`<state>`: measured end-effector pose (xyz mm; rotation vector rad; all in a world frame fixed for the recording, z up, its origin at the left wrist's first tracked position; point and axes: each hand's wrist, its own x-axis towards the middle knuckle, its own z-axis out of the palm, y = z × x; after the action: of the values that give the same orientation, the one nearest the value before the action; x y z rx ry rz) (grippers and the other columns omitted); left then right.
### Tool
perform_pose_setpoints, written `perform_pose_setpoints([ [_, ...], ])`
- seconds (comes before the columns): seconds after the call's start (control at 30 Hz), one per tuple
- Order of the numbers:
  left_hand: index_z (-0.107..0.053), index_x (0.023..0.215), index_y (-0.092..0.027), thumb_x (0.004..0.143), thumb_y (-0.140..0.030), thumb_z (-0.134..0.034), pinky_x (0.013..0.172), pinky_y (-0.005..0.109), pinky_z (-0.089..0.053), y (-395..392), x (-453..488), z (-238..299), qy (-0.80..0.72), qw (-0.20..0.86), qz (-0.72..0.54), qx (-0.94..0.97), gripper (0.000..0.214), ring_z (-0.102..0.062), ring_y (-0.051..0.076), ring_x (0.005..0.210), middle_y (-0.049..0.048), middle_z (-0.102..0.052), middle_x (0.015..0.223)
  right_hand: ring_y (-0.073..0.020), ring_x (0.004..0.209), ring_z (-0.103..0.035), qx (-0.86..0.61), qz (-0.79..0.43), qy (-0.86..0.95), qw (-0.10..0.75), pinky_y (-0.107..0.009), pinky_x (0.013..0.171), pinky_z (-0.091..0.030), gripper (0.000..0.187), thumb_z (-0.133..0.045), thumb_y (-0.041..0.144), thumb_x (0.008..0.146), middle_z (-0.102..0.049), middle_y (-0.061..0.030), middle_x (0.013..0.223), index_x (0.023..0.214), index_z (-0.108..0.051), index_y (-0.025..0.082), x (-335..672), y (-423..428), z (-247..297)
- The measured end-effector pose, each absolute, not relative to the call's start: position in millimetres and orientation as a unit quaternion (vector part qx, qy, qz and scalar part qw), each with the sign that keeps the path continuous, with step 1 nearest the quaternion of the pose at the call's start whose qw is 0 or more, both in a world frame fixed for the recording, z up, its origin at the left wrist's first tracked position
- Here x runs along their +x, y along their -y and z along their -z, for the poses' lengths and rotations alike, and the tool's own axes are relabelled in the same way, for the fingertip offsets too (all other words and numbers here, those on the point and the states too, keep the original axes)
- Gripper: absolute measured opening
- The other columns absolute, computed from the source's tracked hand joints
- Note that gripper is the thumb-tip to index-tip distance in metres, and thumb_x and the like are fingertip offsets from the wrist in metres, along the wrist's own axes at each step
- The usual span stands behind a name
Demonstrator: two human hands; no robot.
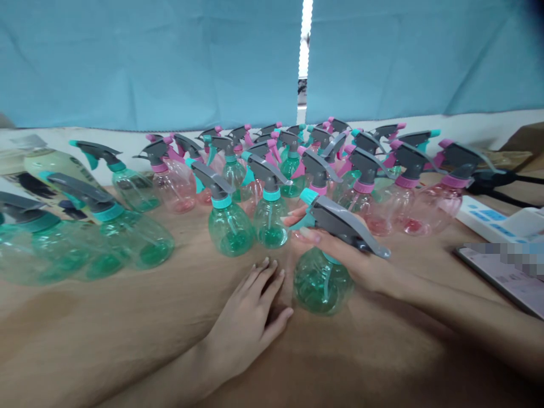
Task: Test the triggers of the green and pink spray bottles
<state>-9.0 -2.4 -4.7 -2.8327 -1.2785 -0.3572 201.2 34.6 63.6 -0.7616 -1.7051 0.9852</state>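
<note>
My right hand (335, 243) is wrapped around the neck of a green spray bottle (321, 283), below its grey head and turquoise nozzle. The bottle stands upright or nearly so; whether its base touches the table cannot be told. My left hand (250, 317) lies palm down on the brown table (170, 317), fingers spread, holding nothing. Just beyond it stand two more green spray bottles, one at left (232, 229) and one at right (271, 224), both with turquoise collars.
Several pink and green spray bottles (389, 207) crowd the back of the table. More green ones (144, 238) stand at the left, near a patterned container (57, 170). At the right lie a flat screened device (501, 272) and a white-and-blue object (488, 215). A blue curtain (148, 62) hangs behind.
</note>
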Motion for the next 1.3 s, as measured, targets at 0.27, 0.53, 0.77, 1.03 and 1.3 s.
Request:
perform_pose_setpoints([
  [0.27, -0.042, 0.138, -0.008, 0.097, -0.043, -0.044, 0.108, 0.044, -0.032, 0.2, -8.2, 5.2, 0.404, 0.020, 0.102, -0.909, 0.054, -0.034, 0.027, 0.135, 0.0148, -0.042, 0.144, -0.0120, 0.064, -0.054, -0.329, -0.408, 0.698, 0.488, -0.029, 0.063, -0.045, 0.010, -0.057, 0.026, 0.087, -0.059, 0.0030, 0.082, 0.097, -0.057, 0.024, 201.1, -33.4, -63.5],
  [0.53, -0.040, 0.140, -0.009, 0.097, -0.042, -0.044, 0.110, 0.044, -0.029, -0.2, -8.8, 4.2, 0.402, 0.023, 0.082, -0.912, 0.055, -0.032, 0.026, 0.136, 0.0123, -0.041, 0.145, -0.0155, 0.081, -0.060, -0.312, -0.395, 0.699, 0.508, -0.033, 0.076, -0.048, 0.017, -0.058, 0.025, 0.086, -0.063, 0.0005, 0.093, 0.102, -0.057, 0.024, 200.2, -37.0, -58.5],
  [0.77, -0.040, 0.140, -0.009, 0.097, -0.043, -0.044, 0.110, 0.044, -0.030, -0.9, -9.5, 3.7, 0.400, 0.022, 0.086, -0.912, 0.055, -0.033, 0.026, 0.136, 0.0111, -0.040, 0.146, -0.0140, 0.079, -0.058, -0.294, -0.385, 0.710, 0.511, -0.030, 0.073, -0.047, 0.014, -0.059, 0.024, 0.085, -0.062, 0.0001, 0.090, 0.098, -0.057, 0.022, 202.0, -37.3, -60.5],
  [1.03, -0.039, 0.141, -0.014, 0.097, -0.042, -0.044, 0.109, 0.045, -0.031, 0.0, -10.0, 4.5, 0.405, 0.007, 0.097, -0.909, 0.053, -0.033, 0.026, 0.135, 0.0100, -0.040, 0.146, -0.0140, 0.075, -0.057, -0.308, -0.374, 0.718, 0.499, -0.030, 0.071, -0.046, 0.010, -0.057, 0.023, 0.083, -0.061, -0.0002, 0.085, 0.093, -0.055, 0.021, 201.1, -36.1, -67.9],
  [1.3, -0.040, 0.140, -0.010, 0.096, -0.041, -0.046, 0.108, 0.046, -0.033, -0.1, -10.5, 3.3, 0.402, 0.010, 0.091, -0.911, 0.054, -0.035, 0.027, 0.135, 0.0118, -0.041, 0.145, -0.0124, 0.061, -0.049, -0.324, -0.360, 0.731, 0.480, -0.028, 0.058, -0.041, 0.007, -0.058, 0.023, 0.082, -0.055, 0.0028, 0.073, 0.086, -0.053, 0.024, 201.3, -33.2, -73.1],
])
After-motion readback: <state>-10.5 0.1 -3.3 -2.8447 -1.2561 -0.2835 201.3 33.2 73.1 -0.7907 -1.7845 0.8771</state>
